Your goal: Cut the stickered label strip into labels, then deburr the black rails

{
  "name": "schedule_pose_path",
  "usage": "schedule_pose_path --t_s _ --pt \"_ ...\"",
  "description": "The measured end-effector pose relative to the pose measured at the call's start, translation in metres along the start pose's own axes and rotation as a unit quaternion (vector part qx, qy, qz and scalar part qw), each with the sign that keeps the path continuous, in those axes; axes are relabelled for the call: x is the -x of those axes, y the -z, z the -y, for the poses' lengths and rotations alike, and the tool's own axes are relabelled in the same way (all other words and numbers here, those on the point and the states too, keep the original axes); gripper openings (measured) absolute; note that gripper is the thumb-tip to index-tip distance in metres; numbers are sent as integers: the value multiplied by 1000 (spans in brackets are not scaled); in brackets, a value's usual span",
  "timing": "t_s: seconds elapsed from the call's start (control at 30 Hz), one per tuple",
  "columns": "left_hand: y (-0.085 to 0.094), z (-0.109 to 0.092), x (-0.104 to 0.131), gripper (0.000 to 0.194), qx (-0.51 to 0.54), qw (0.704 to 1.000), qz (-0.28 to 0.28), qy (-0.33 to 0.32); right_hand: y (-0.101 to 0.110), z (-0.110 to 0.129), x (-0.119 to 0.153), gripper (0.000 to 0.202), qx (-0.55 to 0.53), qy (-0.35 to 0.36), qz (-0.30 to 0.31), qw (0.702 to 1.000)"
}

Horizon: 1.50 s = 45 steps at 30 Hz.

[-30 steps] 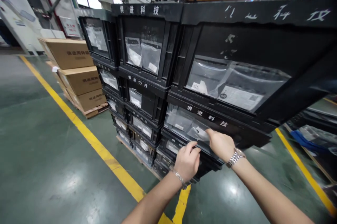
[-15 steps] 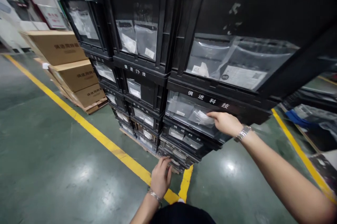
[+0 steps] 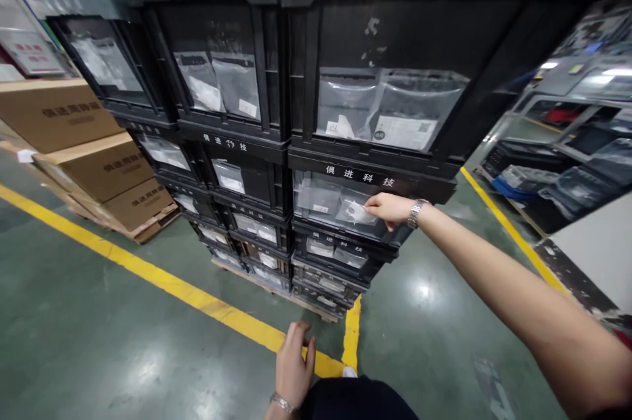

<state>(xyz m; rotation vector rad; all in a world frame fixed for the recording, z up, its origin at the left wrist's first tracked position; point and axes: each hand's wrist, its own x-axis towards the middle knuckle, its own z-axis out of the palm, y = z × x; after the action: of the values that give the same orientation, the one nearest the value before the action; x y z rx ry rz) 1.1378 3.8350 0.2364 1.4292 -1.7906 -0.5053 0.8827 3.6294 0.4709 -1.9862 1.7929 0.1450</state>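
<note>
My right hand [image 3: 390,209], with a metal watch band at its wrist, reaches to the second crate from the top in the right stack. Its thumb and index finger pinch the edge of a crumpled white paper label [image 3: 356,210] at a clear plastic pouch [image 3: 340,214] on the crate's front. That black crate [image 3: 419,187] bears white lettering along its rim. Low in front of the stacks hangs my left hand [image 3: 295,364], loosely curled, thumb apart, holding nothing. Above, the top crate [image 3: 395,31] carries two clear pouches, one with a white printed label [image 3: 405,133].
More stacked black crates [image 3: 212,25] stand to the left on a wooden pallet. Cardboard boxes [image 3: 64,110] sit on another pallet at far left. Yellow floor lines [image 3: 197,295] run around the stacks. On the right stands a rack [image 3: 557,163] with plastic-covered items.
The view has turned right, so the crates appear further left. My right hand has gone from an extended index finger at the pouch to a pinch on the label. My left hand still hangs low.
</note>
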Motion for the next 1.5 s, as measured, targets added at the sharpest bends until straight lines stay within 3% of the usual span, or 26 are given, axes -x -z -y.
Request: schedule_pose_path --t_s 0.17,0.37,0.47,0.9,1.27,1.5 --pt "1 -1 -1 15 -6 1000 -12 -7 0 9 1 32 41 14 -34 998" --pt "-1 -6 0 16 -8 1000 -22 -12 -3 18 12 31 149 23 -171 974" --pt "-3 -5 6 17 -11 1000 -17 -12 -5 18 13 33 180 34 -203 962" --pt "0 11 30 17 -27 999 -21 36 -17 10 21 35 237 71 -259 934" --pt "0 22 49 22 -34 994 42 92 -33 8 13 37 243 31 -255 935" --pt "5 27 54 27 -42 980 136 138 -35 13 14 39 227 4 -233 946"
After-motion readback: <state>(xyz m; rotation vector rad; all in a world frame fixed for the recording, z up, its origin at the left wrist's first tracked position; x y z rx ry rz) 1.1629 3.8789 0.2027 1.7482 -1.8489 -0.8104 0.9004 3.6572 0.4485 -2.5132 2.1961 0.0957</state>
